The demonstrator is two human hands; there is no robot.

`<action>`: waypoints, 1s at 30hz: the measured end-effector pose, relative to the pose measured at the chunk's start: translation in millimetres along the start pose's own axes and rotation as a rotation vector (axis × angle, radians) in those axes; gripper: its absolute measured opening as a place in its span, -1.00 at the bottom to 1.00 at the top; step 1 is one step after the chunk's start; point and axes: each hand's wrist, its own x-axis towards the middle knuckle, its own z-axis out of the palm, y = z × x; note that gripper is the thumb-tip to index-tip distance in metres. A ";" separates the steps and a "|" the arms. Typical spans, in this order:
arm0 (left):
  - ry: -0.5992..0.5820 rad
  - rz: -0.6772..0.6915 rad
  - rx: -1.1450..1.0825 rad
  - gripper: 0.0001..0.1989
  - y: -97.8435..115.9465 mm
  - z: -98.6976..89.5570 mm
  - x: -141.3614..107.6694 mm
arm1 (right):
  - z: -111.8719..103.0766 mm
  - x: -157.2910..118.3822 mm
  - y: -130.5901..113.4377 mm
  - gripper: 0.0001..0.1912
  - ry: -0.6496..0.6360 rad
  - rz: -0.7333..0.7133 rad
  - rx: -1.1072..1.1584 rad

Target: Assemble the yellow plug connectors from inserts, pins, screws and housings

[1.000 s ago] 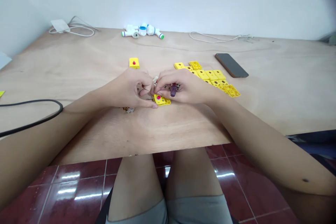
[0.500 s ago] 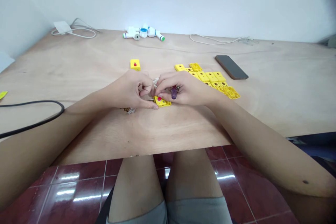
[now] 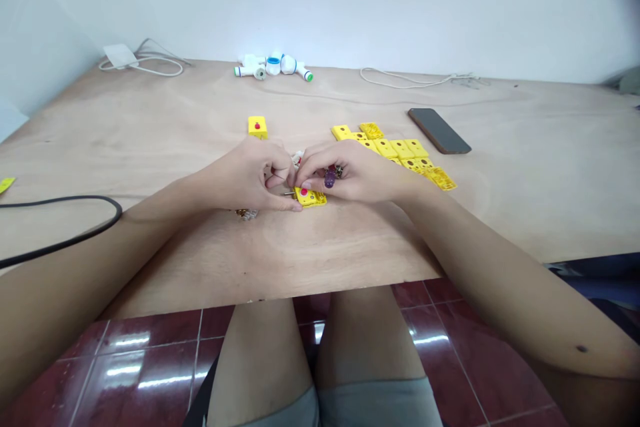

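- Under both hands, at the front middle of the desk (image 3: 320,247), I have the block (image 3: 310,197), yellow with a red button on top, lying flat; everything else I place from it.
- Just left of the block, my feed shows the left hand (image 3: 245,180), its fingers (image 3: 277,177) curled together and clamped on the block's left end.
- Just right of the block is the right hand (image 3: 355,173), its fingers (image 3: 313,170) closed around a screwdriver (image 3: 329,178) with a purple handle, though the tip is hidden from me.
- A thin metal pin (image 3: 289,193) sticks out from the block's left side.
- Near the block, toward the left and the desk's front edge, sits a small heap of metal bits (image 3: 247,214), too small for me to identify.
- Beyond the block is a second block (image 3: 257,127), also with a red button.
- Right of the block lies a cluster of yellow blocks (image 3: 395,153), and past those a phone (image 3: 439,131).
- Far beyond the block, near the wall, I see white pipe fittings (image 3: 273,67), with a white cable (image 3: 400,78) to their right.
- Well left of the block runs a black cable (image 3: 60,213).
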 end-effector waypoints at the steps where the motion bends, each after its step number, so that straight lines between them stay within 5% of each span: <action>1: 0.001 0.007 -0.006 -0.36 0.3 0.2 0.2 | 0.3 -0.1 0.8 -0.83 0.010 0.017 0.003; 8: 0.028 0.036 -0.062 -0.41 1.0 1.5 1.1 | 4.2 -3.1 1.1 -0.85 0.092 0.079 0.070; 14: 0.061 -0.014 -0.031 -0.68 1.5 2.9 -2.0 | -17.4 24.7 -27.0 -0.49 0.508 0.104 0.474; 20: 0.028 -0.031 -0.005 -0.71 1.3 2.1 -4.6 | -25.1 61.7 -68.0 -0.22 0.304 0.107 1.087; 30: -0.026 0.036 -0.030 -0.79 2.7 0.4 -2.6 | 10.7 49.4 -19.8 -0.28 0.236 0.137 1.336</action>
